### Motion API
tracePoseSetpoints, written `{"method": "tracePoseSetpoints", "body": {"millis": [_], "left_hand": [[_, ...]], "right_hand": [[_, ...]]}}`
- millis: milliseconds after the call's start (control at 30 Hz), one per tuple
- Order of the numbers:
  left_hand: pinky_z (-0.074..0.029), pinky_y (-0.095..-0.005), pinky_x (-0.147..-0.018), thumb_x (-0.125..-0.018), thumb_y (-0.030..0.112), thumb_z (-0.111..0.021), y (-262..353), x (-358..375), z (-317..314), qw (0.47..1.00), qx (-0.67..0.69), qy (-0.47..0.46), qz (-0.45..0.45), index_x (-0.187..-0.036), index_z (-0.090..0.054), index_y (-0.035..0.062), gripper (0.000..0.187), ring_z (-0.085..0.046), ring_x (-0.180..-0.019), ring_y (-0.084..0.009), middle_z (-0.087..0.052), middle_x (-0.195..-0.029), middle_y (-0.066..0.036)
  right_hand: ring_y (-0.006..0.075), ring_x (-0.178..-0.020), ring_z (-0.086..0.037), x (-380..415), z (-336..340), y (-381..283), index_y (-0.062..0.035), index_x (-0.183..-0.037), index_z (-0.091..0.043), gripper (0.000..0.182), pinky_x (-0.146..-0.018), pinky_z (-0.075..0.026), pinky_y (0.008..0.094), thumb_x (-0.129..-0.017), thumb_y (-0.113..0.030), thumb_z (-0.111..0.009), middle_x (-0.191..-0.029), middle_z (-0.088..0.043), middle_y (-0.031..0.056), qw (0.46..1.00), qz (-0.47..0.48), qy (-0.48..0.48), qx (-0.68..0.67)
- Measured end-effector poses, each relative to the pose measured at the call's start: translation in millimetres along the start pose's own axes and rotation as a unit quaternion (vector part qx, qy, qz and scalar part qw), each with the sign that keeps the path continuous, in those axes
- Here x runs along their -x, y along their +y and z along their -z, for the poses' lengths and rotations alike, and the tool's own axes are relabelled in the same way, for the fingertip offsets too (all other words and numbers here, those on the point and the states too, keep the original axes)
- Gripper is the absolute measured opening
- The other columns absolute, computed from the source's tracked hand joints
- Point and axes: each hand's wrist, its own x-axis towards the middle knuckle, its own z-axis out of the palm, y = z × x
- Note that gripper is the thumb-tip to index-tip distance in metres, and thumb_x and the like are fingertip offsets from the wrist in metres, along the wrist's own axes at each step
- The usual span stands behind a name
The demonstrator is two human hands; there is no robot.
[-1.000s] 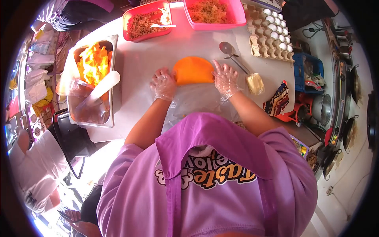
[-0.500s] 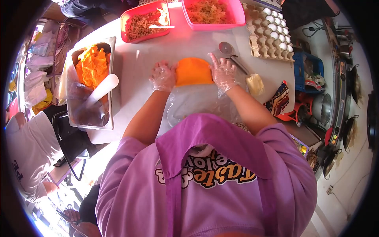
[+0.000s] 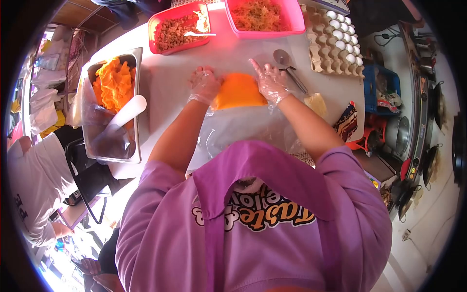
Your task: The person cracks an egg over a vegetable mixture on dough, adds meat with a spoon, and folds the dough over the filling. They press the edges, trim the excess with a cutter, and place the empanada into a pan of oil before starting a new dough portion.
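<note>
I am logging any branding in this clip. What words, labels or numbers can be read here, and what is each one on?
"Taste", seen upside down, orange letters on the person's purple shirt.
A second word in white above it on the same shirt: partly hidden by the purple apron, not readable for sure.
Dark letters on the white shirt of a person at the left edge: too cut off to read.
No other text can be read on the table.

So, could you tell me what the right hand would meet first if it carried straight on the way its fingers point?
Probably bare white table, then the pink tub of shredded filling; the right hand points up and slightly left, though depth is unclear.
</note>
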Motion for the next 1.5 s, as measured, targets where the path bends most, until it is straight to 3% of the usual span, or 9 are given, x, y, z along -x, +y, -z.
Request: {"method": "tracePoseSetpoints", "body": {"millis": [333, 633, 800, 1000, 1233, 1300, 1333, 1400, 1500], "left_hand": [[-0.036, -0.0438, -0.102, -0.082, 0.057, -0.059, 11.0, -10.5, 25.3, 0.997, 0.022, -0.072, -0.034, -0.121, -0.057, 0.0144, 0.057, -0.045, -0.122, -0.0305, -0.050, -0.127, -0.010], [-0.033, -0.0463, -0.103, -0.081, 0.052, -0.062, 25.6, -14.6, 16.8, 0.994, -0.073, -0.025, -0.080, -0.119, -0.058, 0.0141, 0.054, -0.042, -0.125, -0.0309, -0.050, -0.127, -0.010], [-0.033, -0.0457, -0.103, -0.079, 0.053, -0.065, 16.9, -33.3, 17.3, 0.989, 0.101, -0.092, -0.065, -0.117, -0.058, 0.0147, 0.055, -0.042, -0.125, -0.0307, -0.050, -0.127, -0.009], [-0.033, -0.0473, -0.101, -0.071, 0.051, -0.074, 30.3, -20.8, 13.5, 0.996, 0.042, -0.029, -0.067, -0.114, -0.060, 0.0154, 0.057, -0.045, -0.121, -0.0325, -0.052, -0.124, -0.009], [-0.037, -0.0415, -0.097, -0.073, 0.053, -0.072, 30.3, -24.3, 13.0, 0.998, -0.007, -0.005, -0.057, -0.117, -0.059, 0.0169, 0.058, -0.048, -0.118, -0.0312, -0.056, -0.120, -0.009], [-0.045, -0.0368, -0.089, -0.084, 0.050, -0.062, 12.8, -41.7, 5.5, 0.968, 0.243, -0.024, -0.053, -0.109, -0.061, 0.0090, 0.048, -0.060, -0.099, -0.0256, -0.064, -0.092, -0.010], [-0.045, -0.0368, -0.089, -0.084, 0.050, -0.062, 7.4, -37.1, 7.0, 0.968, 0.243, -0.024, -0.050, -0.109, -0.061, 0.0090, 0.048, -0.060, -0.099, -0.0256, -0.064, -0.092, -0.010], [-0.047, -0.0342, -0.081, -0.092, 0.043, -0.054, 1.4, -16.3, 21.5, 0.854, 0.519, 0.047, -0.005, -0.103, -0.062, 0.0022, 0.043, -0.061, -0.082, -0.0210, -0.063, -0.080, -0.009], [-0.045, -0.0336, -0.083, -0.092, 0.034, -0.056, -15.6, 32.5, 42.9, 0.901, 0.424, 0.077, -0.060, -0.107, -0.060, -0.0002, 0.038, -0.057, -0.090, -0.0188, -0.063, -0.094, -0.011]], "right_hand": [[0.0332, -0.113, -0.049, -20.1, 19.1, -0.1, -0.0296, -0.149, -0.016, 0.063, -0.092, -0.036, 0.0552, -0.094, -0.038, -0.046, -0.124, -0.048, 0.0133, 0.989, -0.015, -0.092, -0.113], [0.0306, -0.114, -0.048, -30.4, 18.4, -9.3, -0.0297, -0.149, -0.016, 0.065, -0.092, -0.036, 0.0513, -0.094, -0.035, -0.048, -0.127, -0.047, 0.0124, 0.991, 0.097, -0.061, 0.067], [0.0328, -0.113, -0.048, -44.6, 18.8, -3.6, -0.0283, -0.149, -0.019, 0.065, -0.093, -0.036, 0.0504, -0.092, -0.049, -0.045, -0.127, -0.047, 0.0134, 0.993, 0.048, -0.087, -0.059], [0.0340, -0.115, -0.047, -44.9, 18.8, -14.9, -0.0283, -0.149, -0.019, 0.073, -0.095, -0.035, 0.0502, -0.088, -0.066, -0.037, -0.127, -0.047, 0.0135, 0.995, 0.060, -0.074, -0.010], [0.0335, -0.118, -0.046, -48.1, 24.1, -15.6, -0.0291, -0.149, -0.018, 0.072, -0.096, -0.035, 0.0495, -0.089, -0.063, -0.038, -0.131, -0.045, 0.0133, 0.993, 0.062, -0.096, 0.000], [0.0336, -0.121, -0.044, -63.0, 7.8, -5.1, -0.0302, -0.149, -0.018, 0.070, -0.098, -0.033, 0.0515, -0.089, -0.059, -0.043, -0.134, -0.043, 0.0133, 0.987, -0.001, -0.108, -0.123], [0.0336, -0.121, -0.044, -61.2, 9.8, -7.8, -0.0302, -0.149, -0.018, 0.070, -0.098, -0.033, 0.0515, -0.089, -0.059, -0.043, -0.134, -0.043, 0.0133, 0.986, 0.000, -0.109, -0.123], [0.0341, -0.123, -0.042, -56.5, 24.8, -18.3, -0.0304, -0.149, -0.018, 0.072, -0.101, -0.032, 0.0514, -0.088, -0.056, -0.048, -0.137, -0.040, 0.0142, 0.991, -0.003, -0.113, -0.074], [0.0348, -0.127, -0.039, -50.7, 43.7, -35.3, -0.0288, -0.149, -0.017, 0.076, -0.103, -0.031, 0.0514, -0.087, -0.058, -0.049, -0.138, -0.038, 0.0148, 0.990, -0.009, -0.137, -0.033]]}}
